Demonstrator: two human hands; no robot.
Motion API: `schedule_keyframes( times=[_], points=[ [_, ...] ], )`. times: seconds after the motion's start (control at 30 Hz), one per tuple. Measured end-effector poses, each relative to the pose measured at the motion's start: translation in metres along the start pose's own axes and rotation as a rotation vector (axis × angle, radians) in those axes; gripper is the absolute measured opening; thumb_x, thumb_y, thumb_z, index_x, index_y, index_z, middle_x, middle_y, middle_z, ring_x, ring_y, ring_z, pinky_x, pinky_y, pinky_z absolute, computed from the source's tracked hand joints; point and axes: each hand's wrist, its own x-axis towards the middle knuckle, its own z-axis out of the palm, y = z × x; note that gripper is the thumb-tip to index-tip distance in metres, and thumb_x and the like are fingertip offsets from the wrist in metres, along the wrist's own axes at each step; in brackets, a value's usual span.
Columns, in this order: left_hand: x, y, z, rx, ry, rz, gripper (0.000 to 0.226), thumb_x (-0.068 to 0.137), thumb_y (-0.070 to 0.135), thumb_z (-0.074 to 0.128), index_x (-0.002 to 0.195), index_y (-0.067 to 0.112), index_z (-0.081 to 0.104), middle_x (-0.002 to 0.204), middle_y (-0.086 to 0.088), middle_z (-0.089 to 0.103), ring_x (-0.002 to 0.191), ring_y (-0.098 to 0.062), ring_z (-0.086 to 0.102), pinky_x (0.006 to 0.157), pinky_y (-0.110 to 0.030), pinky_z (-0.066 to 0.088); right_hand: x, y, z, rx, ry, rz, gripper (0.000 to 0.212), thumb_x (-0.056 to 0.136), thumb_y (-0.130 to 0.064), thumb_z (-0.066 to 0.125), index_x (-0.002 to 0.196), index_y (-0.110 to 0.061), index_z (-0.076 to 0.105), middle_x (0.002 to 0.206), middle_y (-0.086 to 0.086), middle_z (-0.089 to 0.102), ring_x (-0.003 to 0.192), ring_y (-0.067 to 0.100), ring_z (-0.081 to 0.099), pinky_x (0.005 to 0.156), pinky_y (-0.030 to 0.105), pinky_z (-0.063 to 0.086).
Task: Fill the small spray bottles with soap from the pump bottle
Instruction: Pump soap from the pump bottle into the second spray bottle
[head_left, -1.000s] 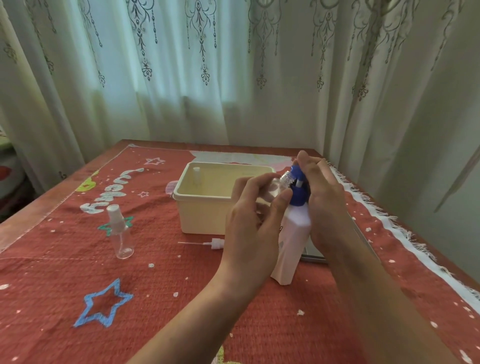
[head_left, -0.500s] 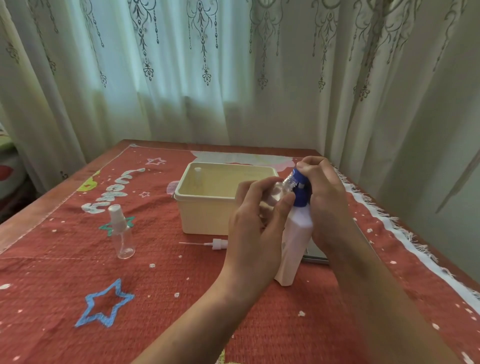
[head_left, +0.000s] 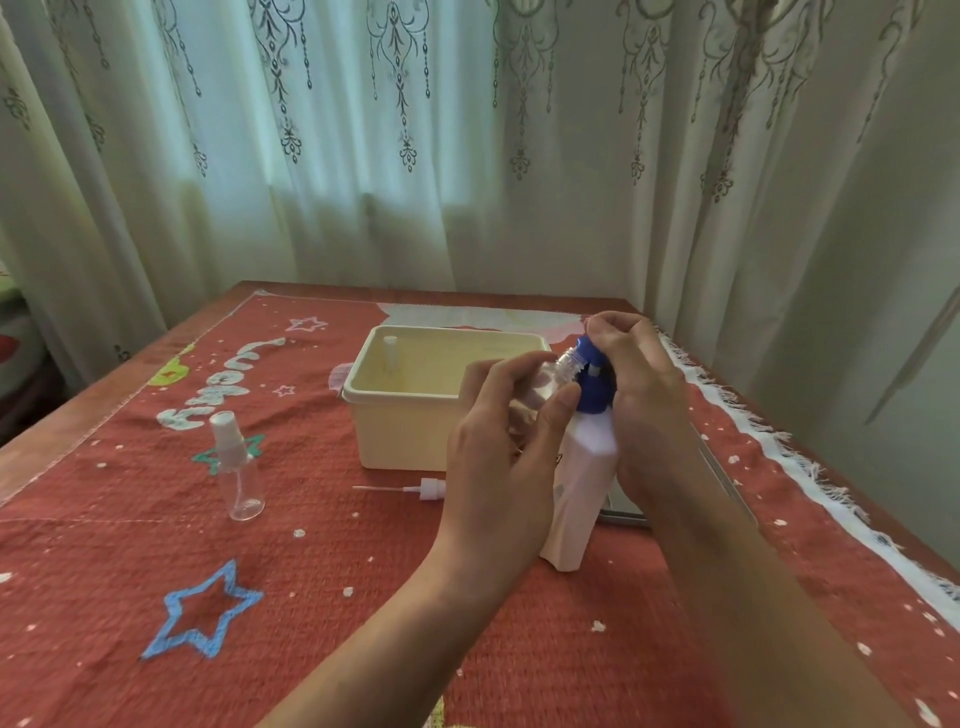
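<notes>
left hand (head_left: 498, 447) grips clear plastic spray bottle (head_left: 551, 378), threaded neck tilted against blue pump head (head_left: 593, 387); right hand (head_left: 641, 384) curled over it, atop boxy white pump bottle (head_left: 582, 483).

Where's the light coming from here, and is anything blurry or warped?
Head view: daylight glows through the curtains, brightest upper left; the wide lens tilts their folds at right; the clear bottle in the left hand looks soft and low-contrast.
</notes>
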Motion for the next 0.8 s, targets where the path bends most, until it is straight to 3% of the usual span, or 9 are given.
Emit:
schedule_keyframes(
  times=[0.1, 0.3, 0.43, 0.63, 0.8],
  points=[
    [0.0010, 0.0006, 0.0001, 0.008, 0.004, 0.017, 0.027, 0.096, 0.022, 0.063, 0.122, 0.015, 0.064, 0.108, 0.003, 0.058, 0.091, -0.011, 0.062, 0.074, -0.013, 0.050, -0.0007, 0.0002, -0.0013, -0.034, -0.005, 0.006, 0.012, 0.097, -0.035, 0.053, 0.096, -0.024, 0.058, 0.068, -0.018, 0.064, 0.068, 0.002, 0.060, 0.066, 0.020, 0.054],
    [-0.0011, -0.0017, 0.0004, 0.018, -0.016, 0.001, 0.028, 0.097, 0.026, 0.062, 0.123, 0.017, 0.063, 0.109, 0.007, 0.057, 0.092, -0.011, 0.062, 0.074, -0.018, 0.053, 0.0012, 0.0000, -0.0022, -0.069, -0.002, -0.016, 0.007, 0.099, -0.015, 0.050, 0.095, -0.018, 0.055, 0.062, -0.021, 0.062, 0.061, -0.004, 0.060, 0.058, 0.014, 0.051],
    [0.0011, -0.0018, -0.0004, 0.022, 0.005, 0.015, 0.027, 0.096, 0.023, 0.063, 0.122, 0.015, 0.063, 0.109, 0.003, 0.058, 0.091, -0.014, 0.063, 0.074, -0.021, 0.054, -0.0030, -0.0022, -0.0006, -0.053, -0.014, -0.016, 0.012, 0.099, -0.031, 0.051, 0.098, -0.020, 0.056, 0.063, -0.021, 0.064, 0.062, -0.003, 0.062, 0.059, 0.013, 0.052],
    [-0.0010, -0.0022, 0.0012, 0.025, -0.004, 0.004, 0.027, 0.096, 0.026, 0.062, 0.122, 0.017, 0.063, 0.108, 0.006, 0.057, 0.090, -0.010, 0.062, 0.072, -0.015, 0.050, 0.0002, -0.0025, -0.0004, -0.012, -0.009, -0.009, 0.003, 0.098, -0.011, 0.050, 0.097, -0.013, 0.052, 0.058, -0.019, 0.062, 0.057, -0.003, 0.059, 0.056, 0.016, 0.051],
    [0.0004, -0.0014, 0.0005, 0.020, 0.001, 0.013, 0.027, 0.097, 0.025, 0.062, 0.123, 0.017, 0.063, 0.109, 0.004, 0.057, 0.094, -0.012, 0.062, 0.076, -0.023, 0.054, -0.0020, -0.0007, -0.0010, 0.004, -0.011, 0.003, 0.016, 0.098, -0.030, 0.055, 0.100, -0.014, 0.055, 0.066, -0.014, 0.064, 0.063, 0.001, 0.061, 0.060, 0.017, 0.052]
  ],
)
